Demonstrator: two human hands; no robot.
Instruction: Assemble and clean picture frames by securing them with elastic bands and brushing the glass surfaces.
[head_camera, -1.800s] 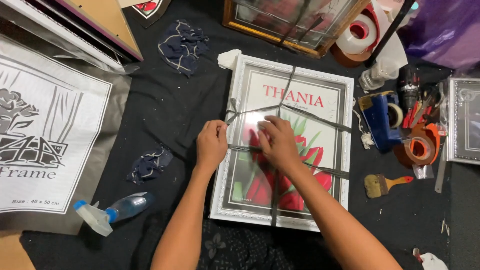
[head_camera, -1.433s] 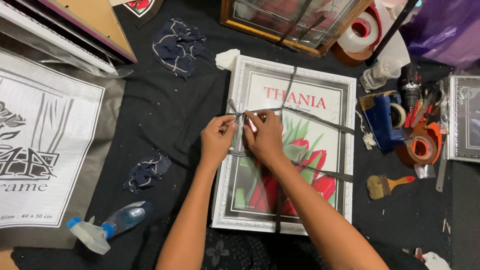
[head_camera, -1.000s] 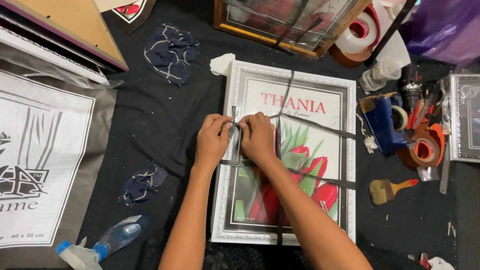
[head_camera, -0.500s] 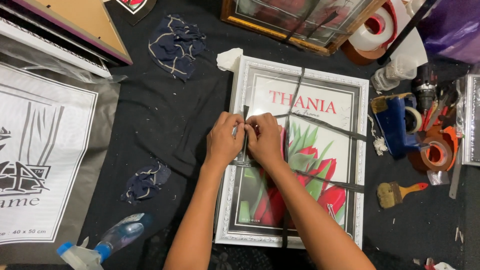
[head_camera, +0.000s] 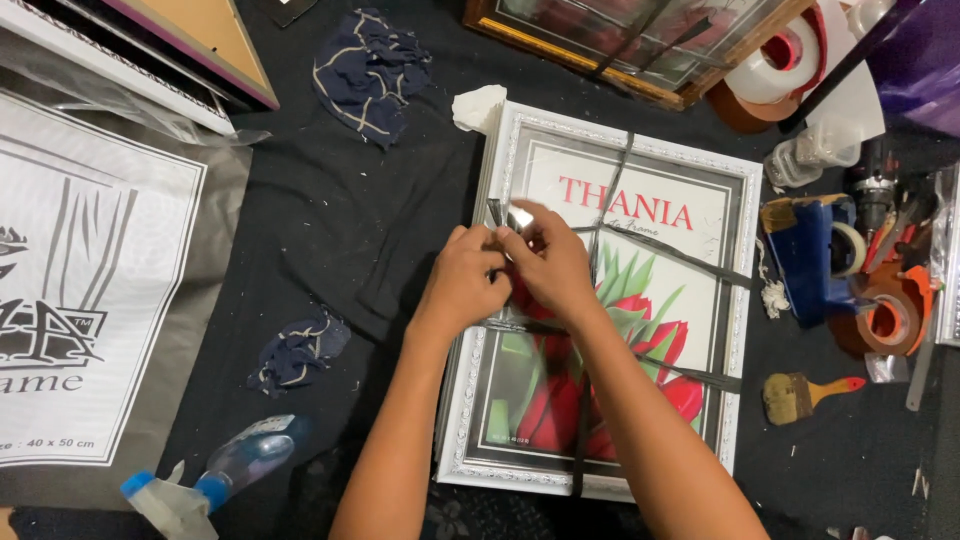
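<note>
Overhead view of a black cloth-covered table (head_camera: 330, 230), with places given relative to the white ornate picture frame holding a red tulip print (head_camera: 740, 300), which lies flat at centre, crossed by dark straps (head_camera: 665, 250). Far left of the frame: a large white printed paper sheet in a clear sleeve (head_camera: 90, 300); below it, a clear spray bottle with a blue-and-white nozzle (head_camera: 215, 475). Between sheet and frame: a crumpled dark blue rag (head_camera: 298, 350), with a second, larger blue rag (head_camera: 370, 70) above it. At the frame's left edge, the left hand (head_camera: 462, 285) and right hand (head_camera: 548, 262) meet, fingers closed together, pinching a small shiny strip (head_camera: 510, 218) just above the glass; what it is cannot be told. Right of the frame: a blue tape dispenser (head_camera: 815, 255), an orange tape roll (head_camera: 885, 320), and a small brush with a red handle (head_camera: 805, 393).
</note>
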